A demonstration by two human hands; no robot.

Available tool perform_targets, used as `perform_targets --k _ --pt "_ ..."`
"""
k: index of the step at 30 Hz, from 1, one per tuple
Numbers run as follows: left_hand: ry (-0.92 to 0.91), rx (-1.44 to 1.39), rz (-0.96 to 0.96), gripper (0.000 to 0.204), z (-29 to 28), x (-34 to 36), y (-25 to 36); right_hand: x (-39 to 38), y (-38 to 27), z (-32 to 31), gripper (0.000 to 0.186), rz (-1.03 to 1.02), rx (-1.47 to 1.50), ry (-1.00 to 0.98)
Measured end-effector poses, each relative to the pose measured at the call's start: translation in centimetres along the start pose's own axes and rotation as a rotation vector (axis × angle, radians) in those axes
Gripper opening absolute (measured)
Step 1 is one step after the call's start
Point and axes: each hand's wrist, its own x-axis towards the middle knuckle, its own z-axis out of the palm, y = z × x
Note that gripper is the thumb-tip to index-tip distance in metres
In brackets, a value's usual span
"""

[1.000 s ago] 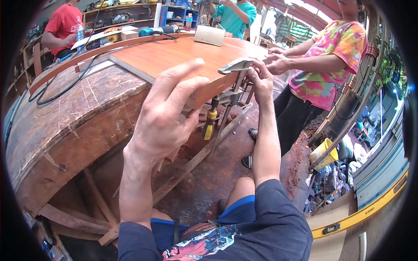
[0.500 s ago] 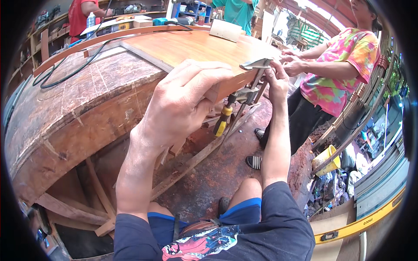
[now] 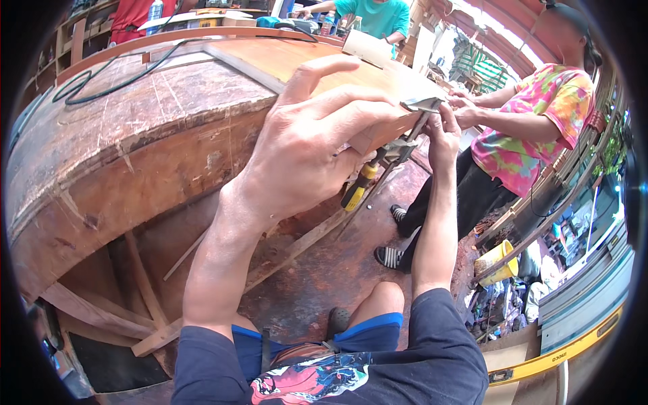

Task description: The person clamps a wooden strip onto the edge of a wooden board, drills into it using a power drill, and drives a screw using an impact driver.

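An orange-brown wooden board [image 3: 270, 57] lies on the worn curved bench. My left hand [image 3: 307, 138] bends over the board's near edge, thumb below, index finger lifted away; its fingers appear closed on that edge, though the contact is partly hidden. On the same edge, to the right, sits a metal bar clamp [image 3: 424, 104] with a yellow-and-black handle [image 3: 360, 187] hanging below the board. My right hand [image 3: 443, 128] pinches the clamp near its upper jaw. Close beyond it are the hands of a person in a tie-dye shirt [image 3: 533, 125], at the board's end.
The bench [image 3: 135, 128] fills the left, with a black cable [image 3: 115, 84] and a long thin wood strip [image 3: 189, 35] on top. A person in a green shirt [image 3: 374, 17] is behind. At right stand a yellow bucket [image 3: 498, 262] and a yellow spirit level [image 3: 547, 361].
My left hand has shifted right along the board's edge and its index finger has lifted. The view has moved a little, and my right hand stays at the clamp.
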Motion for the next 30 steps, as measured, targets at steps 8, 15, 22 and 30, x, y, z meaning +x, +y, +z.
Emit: perform_targets --k 8,15,22,30 --pt "0.050 -0.196 0.001 0.042 1.2 -0.6 -1.0 0.2 0.4 -1.4 0.035 -0.011 -0.124 -0.033" --pt "0.063 -0.273 -0.025 0.042 1.3 -0.6 -0.6 0.2 0.5 -1.8 0.035 0.004 -0.010 -0.037" --pt "0.022 -0.259 -0.108 0.041 1.1 -0.8 0.0 0.2 -0.6 -0.1 0.043 -0.045 -0.083 0.008" --pt "0.091 -0.244 -0.189 0.029 3.4 -1.3 1.3 -0.3 -0.6 -0.3 0.041 -0.056 -0.182 -0.024"
